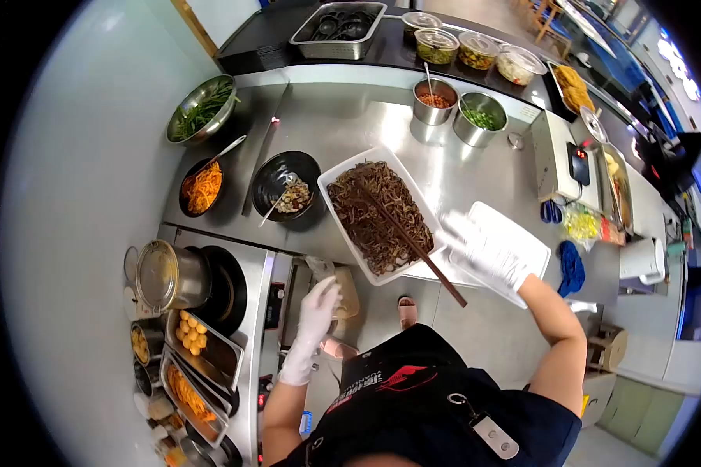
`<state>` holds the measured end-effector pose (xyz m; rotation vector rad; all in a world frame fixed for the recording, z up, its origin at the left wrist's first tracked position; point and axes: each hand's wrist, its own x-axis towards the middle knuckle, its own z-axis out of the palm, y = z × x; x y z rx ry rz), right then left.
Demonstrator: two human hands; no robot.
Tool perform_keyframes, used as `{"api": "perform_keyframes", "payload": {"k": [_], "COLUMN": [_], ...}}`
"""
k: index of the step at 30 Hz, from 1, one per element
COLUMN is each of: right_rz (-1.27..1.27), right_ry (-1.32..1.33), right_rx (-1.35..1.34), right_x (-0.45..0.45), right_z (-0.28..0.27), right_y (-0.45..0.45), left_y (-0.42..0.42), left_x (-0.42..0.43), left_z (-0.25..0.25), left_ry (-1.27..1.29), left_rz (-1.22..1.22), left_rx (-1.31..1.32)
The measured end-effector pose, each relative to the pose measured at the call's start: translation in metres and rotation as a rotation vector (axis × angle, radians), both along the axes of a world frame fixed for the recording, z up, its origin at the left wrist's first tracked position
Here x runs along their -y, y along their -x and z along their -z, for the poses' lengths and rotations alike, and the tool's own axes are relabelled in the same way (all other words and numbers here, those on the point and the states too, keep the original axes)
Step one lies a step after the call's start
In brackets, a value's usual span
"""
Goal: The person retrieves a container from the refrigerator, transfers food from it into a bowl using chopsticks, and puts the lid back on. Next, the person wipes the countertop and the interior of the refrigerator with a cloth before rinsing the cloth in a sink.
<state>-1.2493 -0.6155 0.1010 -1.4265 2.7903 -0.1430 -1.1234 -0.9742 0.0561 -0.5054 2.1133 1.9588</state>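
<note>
My left hand (319, 307), in a white glove, is in front of the counter's front edge, its fingers curled together. Some crumpled clear plastic (320, 268) shows just beyond its fingertips; whether the fingers grip it is unclear. My right hand (479, 247), gloved too and blurred by motion, has its fingers stretched out over a white rectangular lid or tray (526, 247). Left of it stands a white tub (337, 220) of dark brown shredded food (378, 206). Long brown chopsticks (413, 242) lie across the tub, their ends sticking out over its near rim.
Left of the tub are a black bowl (266, 173) with chopped food, shredded carrot (202, 189) and a steel bowl of greens (202, 113). Two steel pots (434, 115) stand behind. A stove with a lidded pot (160, 268) is at left, a blue cloth (571, 268) at right.
</note>
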Motion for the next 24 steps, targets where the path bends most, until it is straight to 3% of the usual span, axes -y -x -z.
{"api": "perform_keyframes", "payload": {"k": [2,5,7,13,18,21,24], "right_rz": [-0.179,-0.317,-0.275,-0.141,-0.132,-0.18,-0.255], "right_ry": [0.124,0.331,0.355,0.5,0.47,0.488,0.503], "right_rx": [0.132,0.109,0.151,0.091,0.107,0.078,-0.016], "right_x": [-0.003,0.015,0.022,-0.005,-0.023,-0.013,0.009], "right_z": [0.033,0.043,0.049,-0.013,-0.04,-0.045,-0.045], "right_y": [-0.006,-0.019,-0.027,-0.064,-0.072,-0.063,-0.051], "left_y": [0.017,0.038,0.042,0.047,0.04,0.025,0.004], "left_x": [-0.029,-0.06,-0.061,-0.062,-0.06,-0.061,-0.062], "left_z": [0.018,0.026,0.06,0.074,0.07,0.052,0.004], "left_ry": [-0.021,-0.065,0.085,0.127,0.287,0.24,-0.103], "left_rz": [-0.048,-0.09,-0.109,-0.15,-0.211,-0.251,-0.191], "left_rx": [0.068,0.1,-0.047,-0.098,-0.124,-0.164,0.032]}}
